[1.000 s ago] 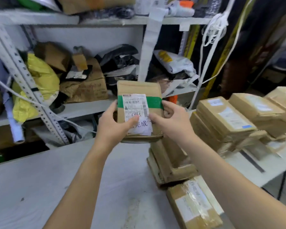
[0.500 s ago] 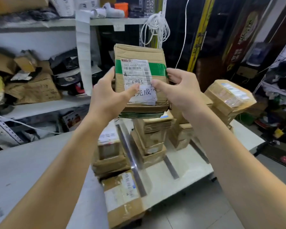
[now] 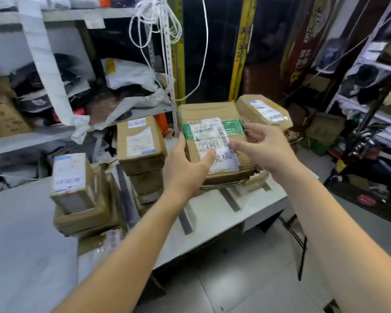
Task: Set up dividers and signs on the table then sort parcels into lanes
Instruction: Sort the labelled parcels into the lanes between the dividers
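Note:
A brown cardboard parcel (image 3: 215,141) with a green tape band and a white label lies on top of a parcel stack at the right end of the white table (image 3: 215,220). My left hand (image 3: 185,170) grips its left edge, thumb pressed on the label. My right hand (image 3: 262,150) hovers at its right side with fingers spread and straight, fingertips touching the green tape. Grey divider strips (image 3: 185,220) run across the table between the stacks. A middle stack (image 3: 140,143) and a left stack (image 3: 77,188) of parcels stand in neighbouring lanes.
Another labelled parcel (image 3: 264,111) sits tilted behind the right stack. A flat parcel (image 3: 99,242) lies at the table's near edge. Cluttered shelves (image 3: 54,136) line the back left, with white cords (image 3: 154,21) hanging. A black rack (image 3: 370,136) stands right; grey tiled floor lies below.
Both hands carried the green-taped parcel rightward and lowered it from chest height onto the right stack. My right hand has loosened its hold and spread its fingers.

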The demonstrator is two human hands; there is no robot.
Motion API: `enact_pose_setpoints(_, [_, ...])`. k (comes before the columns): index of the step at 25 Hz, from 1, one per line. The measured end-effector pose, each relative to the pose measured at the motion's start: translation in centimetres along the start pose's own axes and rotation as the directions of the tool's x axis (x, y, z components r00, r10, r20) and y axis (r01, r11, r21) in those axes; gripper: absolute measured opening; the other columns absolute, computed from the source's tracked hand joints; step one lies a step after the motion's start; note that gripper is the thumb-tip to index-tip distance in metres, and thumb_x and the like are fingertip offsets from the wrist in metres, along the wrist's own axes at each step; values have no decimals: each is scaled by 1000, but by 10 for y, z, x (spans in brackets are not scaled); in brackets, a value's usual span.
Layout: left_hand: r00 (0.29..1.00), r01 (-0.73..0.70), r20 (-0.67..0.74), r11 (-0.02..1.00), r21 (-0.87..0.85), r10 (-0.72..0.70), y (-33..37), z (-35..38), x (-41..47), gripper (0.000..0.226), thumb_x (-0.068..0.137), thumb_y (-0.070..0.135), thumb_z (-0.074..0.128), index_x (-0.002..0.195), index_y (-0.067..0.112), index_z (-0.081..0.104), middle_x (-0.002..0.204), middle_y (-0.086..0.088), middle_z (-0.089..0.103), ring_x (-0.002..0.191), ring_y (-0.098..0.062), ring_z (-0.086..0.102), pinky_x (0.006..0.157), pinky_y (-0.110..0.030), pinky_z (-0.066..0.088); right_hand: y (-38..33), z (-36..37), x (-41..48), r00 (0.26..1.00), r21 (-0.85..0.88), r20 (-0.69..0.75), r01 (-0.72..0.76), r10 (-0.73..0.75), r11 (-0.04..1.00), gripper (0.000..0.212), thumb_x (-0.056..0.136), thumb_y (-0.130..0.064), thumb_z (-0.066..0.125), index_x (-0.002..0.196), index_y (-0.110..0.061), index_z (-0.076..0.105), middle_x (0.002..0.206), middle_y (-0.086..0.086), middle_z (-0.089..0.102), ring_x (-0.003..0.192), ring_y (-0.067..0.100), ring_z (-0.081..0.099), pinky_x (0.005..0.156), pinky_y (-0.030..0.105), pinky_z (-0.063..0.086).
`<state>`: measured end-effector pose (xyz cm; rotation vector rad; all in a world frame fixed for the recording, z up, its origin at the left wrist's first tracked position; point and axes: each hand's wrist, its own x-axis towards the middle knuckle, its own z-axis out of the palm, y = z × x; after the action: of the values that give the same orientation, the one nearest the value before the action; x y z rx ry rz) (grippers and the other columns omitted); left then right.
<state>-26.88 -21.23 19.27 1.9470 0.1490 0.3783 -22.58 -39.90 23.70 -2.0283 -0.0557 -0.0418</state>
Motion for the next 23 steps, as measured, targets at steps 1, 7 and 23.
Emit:
enact_pose_setpoints(1, [1000,16,10,1000,10,-16,-8,17,-4,76,69,69,63,139,41,51,126,18,68,114,-6,64,97,-42,56,13,-7,-1,999,-5,1,-37,37,999,80,74,-35,90,145,-19,56,141,0,62,128,8,56,106,36,49])
enact_pose_setpoints(7, [985,161,47,985,58,-164,-66,87,-32,80,68,72,61,142,43,48,123,15,68,110,-8,64,95,-40,57,94,-10,-3,986,-97,23,-163,166,982,76,78,-30,87,146,-19,55,141,0,62,128,7,56,100,26,45])
enact_pose_setpoints(23, [784,621,13,783,-33,-621,-163,189,-55,64,95,16,69,149,30,39,142,5,59,128,-16,56,100,-31,49,261,46,44,841,-240,450,-209,300,948,72,90,-18,75,153,-17,40,145,1,57,131,22,54,104,37,48])
